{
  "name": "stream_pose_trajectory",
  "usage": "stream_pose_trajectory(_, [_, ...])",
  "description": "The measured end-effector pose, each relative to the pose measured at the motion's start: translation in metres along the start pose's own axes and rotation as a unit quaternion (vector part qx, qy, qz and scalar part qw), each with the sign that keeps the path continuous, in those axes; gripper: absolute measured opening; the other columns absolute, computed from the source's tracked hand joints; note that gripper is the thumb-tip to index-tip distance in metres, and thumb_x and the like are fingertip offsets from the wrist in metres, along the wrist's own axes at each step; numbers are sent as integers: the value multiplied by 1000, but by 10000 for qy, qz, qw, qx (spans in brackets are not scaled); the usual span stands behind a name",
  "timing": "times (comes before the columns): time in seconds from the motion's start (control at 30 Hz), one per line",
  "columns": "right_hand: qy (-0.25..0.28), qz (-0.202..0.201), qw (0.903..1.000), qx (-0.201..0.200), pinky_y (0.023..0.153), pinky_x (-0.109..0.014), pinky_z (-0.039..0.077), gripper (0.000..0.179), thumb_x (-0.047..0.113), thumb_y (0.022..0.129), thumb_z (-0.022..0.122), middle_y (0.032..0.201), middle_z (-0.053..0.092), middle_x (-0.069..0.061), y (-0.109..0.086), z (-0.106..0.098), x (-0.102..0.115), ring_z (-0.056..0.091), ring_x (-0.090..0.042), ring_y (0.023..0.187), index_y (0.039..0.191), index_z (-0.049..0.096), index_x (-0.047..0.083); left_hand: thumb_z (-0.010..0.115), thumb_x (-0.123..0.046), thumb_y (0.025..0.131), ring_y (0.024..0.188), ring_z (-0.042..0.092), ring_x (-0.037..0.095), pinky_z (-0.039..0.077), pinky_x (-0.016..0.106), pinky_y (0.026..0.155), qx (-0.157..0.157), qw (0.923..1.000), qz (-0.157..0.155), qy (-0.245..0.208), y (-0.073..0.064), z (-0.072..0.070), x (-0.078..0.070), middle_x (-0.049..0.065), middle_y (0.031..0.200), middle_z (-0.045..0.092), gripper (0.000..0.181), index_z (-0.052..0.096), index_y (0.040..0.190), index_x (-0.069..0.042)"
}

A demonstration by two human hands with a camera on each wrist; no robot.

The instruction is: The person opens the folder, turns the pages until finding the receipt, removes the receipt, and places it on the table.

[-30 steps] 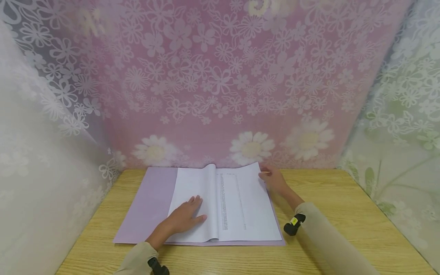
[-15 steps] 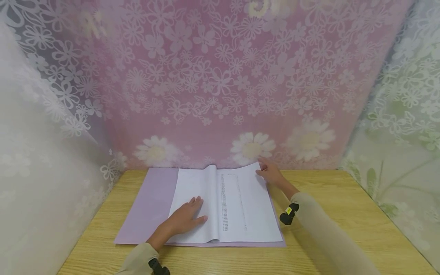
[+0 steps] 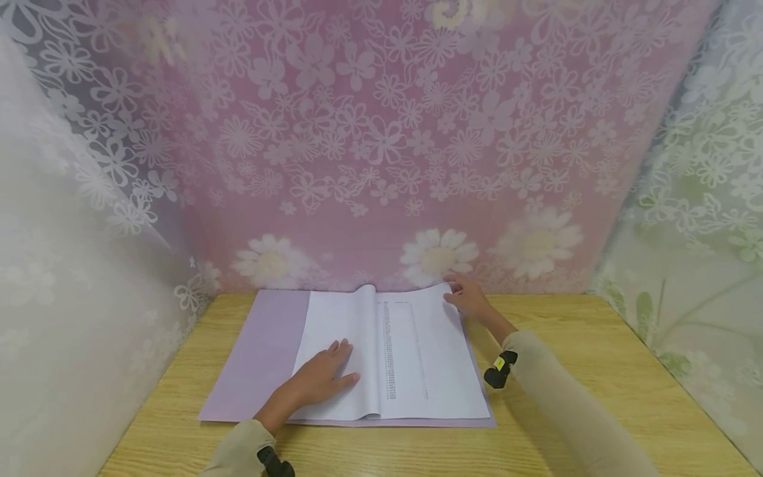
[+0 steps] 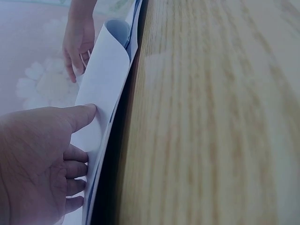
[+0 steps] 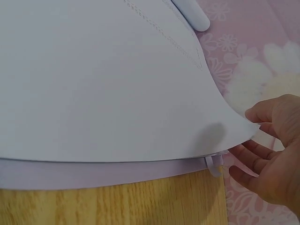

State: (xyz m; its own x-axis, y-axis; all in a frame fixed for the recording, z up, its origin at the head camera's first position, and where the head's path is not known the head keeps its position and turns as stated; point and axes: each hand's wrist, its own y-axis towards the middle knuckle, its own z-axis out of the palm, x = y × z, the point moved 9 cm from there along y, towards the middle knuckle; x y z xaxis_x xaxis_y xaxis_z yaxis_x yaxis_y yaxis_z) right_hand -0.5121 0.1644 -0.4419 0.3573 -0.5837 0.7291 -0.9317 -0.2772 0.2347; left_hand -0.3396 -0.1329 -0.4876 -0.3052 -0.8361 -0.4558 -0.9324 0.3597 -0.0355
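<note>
The left hand (image 3: 320, 377) rests outstretched on the booklet (image 3: 262, 351); the right hand (image 3: 471, 301) pinches a page (image 3: 447, 358) at its corner, table (image 3: 572, 338) to its right.

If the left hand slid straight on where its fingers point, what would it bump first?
Probably the raised curl of paper in the middle, just ahead of the left hand.

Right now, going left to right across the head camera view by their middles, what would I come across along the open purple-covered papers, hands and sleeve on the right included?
Bare left strip of purple cover, left hand, curled paper fold, dense printed column, right hand, right sleeve.
</note>
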Motion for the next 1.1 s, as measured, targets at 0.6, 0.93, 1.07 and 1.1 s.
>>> stream_pose_trajectory(0.6, [496, -103, 9983, 277, 103, -61, 50, 51, 4, 97, 65, 135, 53, -40, -4, 7, -8, 56, -55, 123, 142, 46, -13, 59, -46, 102, 153, 30, 41, 31, 60, 121, -16, 10000, 18, -33, 1, 2, 2, 19, 165, 32, 75, 37, 156, 0])
stream_pose_trajectory(0.93, [1359, 77, 9871, 839, 88, -33, 58, 55, 18, 103, 62, 140, 52, -32, -37, 3, 1, 62, -33, 114, 149, 44, -6, 58, -48, 102, 153, 29, 41, 31, 59, 122, -12, 10000, -6, -71, 0, 4, 3, 19, 165, 32, 75, 36, 157, -1])
stream_pose_trajectory(1.07, [1462, 260, 9816, 1196, 98, -39, 57, 54, 25, 106, 56, 144, 53, -30, -55, 5, 9, 63, -29, 112, 149, 45, -6, 57, -48, 102, 153, 30, 41, 31, 59, 122, -48, 10000, 27, -8, 1, 3, 3, 20, 165, 32, 75, 36, 157, 0])
stream_pose_trajectory(1.1, [1419, 279, 9808, 1311, 100, -41, 57, 55, 27, 107, 54, 144, 53, -30, -60, 7, 11, 64, -30, 113, 149, 45, -7, 57, -48, 102, 153, 30, 41, 31, 59, 122, -53, 10000, 23, -8, 1, 3, 3, 20, 165, 32, 75, 36, 157, 0])
